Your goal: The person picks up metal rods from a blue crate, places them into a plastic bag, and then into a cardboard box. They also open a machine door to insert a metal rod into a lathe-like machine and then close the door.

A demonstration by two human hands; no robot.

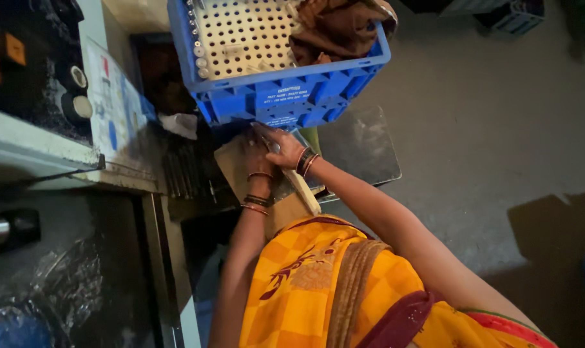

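Looking straight down past an orange-and-yellow checked garment, both hands busy just under the near wall of a blue slotted plastic crate (292, 96). Right hand (285, 147), bangles at the wrist, curled around a small slim metal piece (271, 145), gripping it at the crate's lower edge; hard to say what kind of part. Left hand (257, 158), also bangled, lying fingers-down beside it on a flat brown cardboard sheet (231, 164); cannot tell whether closed on anything or merely pressing.

Progress, judged from the layout: well short of finished. Inside the crate, a pale perforated metal plate (244, 32) with most holes still open, only one column of small pale cylindrical pins (199, 48) standing along its left edge. Plenty of empty holes left to fill, then.

Also in the crate, right half: a crumpled brown cloth (334, 29), bunched against the wall. Beneath the crate, a dark flat platform (363, 145) on a grey floor. Off to the left, a dim machine bench (41, 154) with a printed sheet propped against it.
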